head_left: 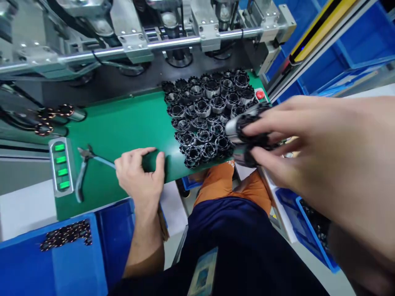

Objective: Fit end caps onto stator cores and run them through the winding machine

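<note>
My right hand (311, 144) grips stator cores (233, 129), silver cylinders with black toothed ends, just above the right edge of a packed block of similar stator cores (202, 107). At least two are between the fingers; the hand and motion blur hide the rest. My left hand (140, 174) rests at the front edge of the green work surface (129, 119), its thumb and index finger apart with nothing between them. Beside it lies a pair of cutting pliers (80, 176) with bluish handles; my left fingers cover the end of one handle.
A machine with metal bars (173, 44) spans the back. Several copper-wound stators (51, 119) lie at the left, above a panel of green buttons (61, 166). A red button (260, 94) is at the right. Blue bins (98, 246) stand below on both sides.
</note>
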{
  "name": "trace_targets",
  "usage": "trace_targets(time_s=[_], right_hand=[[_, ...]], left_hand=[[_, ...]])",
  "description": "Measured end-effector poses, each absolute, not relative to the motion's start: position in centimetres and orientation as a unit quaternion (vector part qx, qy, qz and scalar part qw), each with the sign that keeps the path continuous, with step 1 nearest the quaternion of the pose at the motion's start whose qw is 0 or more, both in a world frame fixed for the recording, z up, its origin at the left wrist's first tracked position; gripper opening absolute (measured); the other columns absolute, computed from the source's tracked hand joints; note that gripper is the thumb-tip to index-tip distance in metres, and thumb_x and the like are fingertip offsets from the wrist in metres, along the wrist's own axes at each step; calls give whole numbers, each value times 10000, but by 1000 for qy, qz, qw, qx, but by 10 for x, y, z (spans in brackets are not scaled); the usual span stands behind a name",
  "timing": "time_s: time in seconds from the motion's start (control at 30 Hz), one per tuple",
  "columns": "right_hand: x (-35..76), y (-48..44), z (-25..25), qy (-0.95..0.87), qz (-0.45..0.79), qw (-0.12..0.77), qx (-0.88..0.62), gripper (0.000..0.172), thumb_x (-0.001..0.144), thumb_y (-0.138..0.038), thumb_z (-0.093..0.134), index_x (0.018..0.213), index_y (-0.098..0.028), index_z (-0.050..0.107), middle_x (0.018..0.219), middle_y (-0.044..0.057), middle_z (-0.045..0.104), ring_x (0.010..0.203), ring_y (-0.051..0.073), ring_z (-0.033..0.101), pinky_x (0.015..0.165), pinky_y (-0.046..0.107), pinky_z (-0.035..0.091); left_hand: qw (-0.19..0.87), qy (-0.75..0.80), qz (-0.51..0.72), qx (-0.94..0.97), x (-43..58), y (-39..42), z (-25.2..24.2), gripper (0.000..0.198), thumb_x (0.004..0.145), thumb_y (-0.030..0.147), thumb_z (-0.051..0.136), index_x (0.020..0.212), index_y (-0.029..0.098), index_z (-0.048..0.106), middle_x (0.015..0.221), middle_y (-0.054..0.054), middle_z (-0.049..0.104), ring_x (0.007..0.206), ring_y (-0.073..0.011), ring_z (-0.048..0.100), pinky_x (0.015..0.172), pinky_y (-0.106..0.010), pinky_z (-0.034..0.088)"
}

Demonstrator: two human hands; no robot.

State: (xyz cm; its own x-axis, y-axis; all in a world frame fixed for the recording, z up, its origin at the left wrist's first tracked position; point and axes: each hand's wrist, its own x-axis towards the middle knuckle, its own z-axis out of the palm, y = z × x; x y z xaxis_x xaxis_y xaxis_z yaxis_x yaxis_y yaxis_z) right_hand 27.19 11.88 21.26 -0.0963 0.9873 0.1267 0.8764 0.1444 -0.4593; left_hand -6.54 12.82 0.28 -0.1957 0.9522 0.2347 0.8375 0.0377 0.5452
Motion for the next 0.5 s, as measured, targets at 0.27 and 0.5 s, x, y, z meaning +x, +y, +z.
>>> trace_targets(time_s=[0.27, 0.5], right_hand=[[193, 195, 171, -744, 80, -21, -663, 221, 826, -66, 882, 943, -249, 923, 732, 53, 638, 986, 458, 853, 1065, 798, 716], [180, 203, 177, -714, 55, -72, -694, 269, 829, -82, 911, 1001, -285, 954, 817, 81, 731, 998, 461, 849, 1049, 744, 735]], left_hand=[[96, 701, 329, 625, -74, 120, 0, 309, 1209, 579, 708, 1237, 286, 803, 1279, -121, 870, 1274, -395, 755, 1162, -594, 580], [105, 697, 339, 624, -75, 119, 0, 313, 1207, 582, 717, 1222, 286, 817, 1232, -115, 877, 1231, -404, 767, 1117, -593, 587]])
